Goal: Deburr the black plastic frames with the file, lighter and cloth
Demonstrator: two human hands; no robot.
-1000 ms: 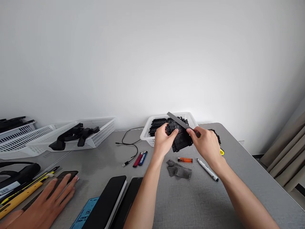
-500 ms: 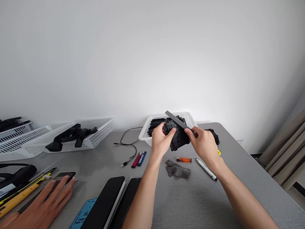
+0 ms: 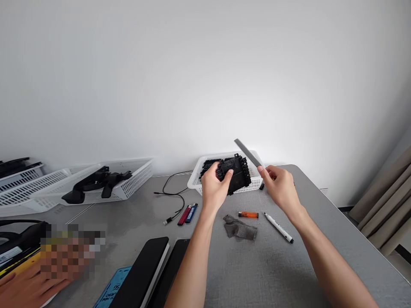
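Up and right went the grey bar (image 3: 248, 152), pinched in the right hand (image 3: 281, 186); from here it looks clear of the black part (image 3: 240, 174), which the left hand (image 3: 215, 185) grips by the white basket (image 3: 256, 184), so more of the part shows

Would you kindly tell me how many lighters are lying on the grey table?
3: a red lighter and a blue lighter side by side near the USB plug, and an orange lighter just beyond the grey cloth. Others may be hidden from view.
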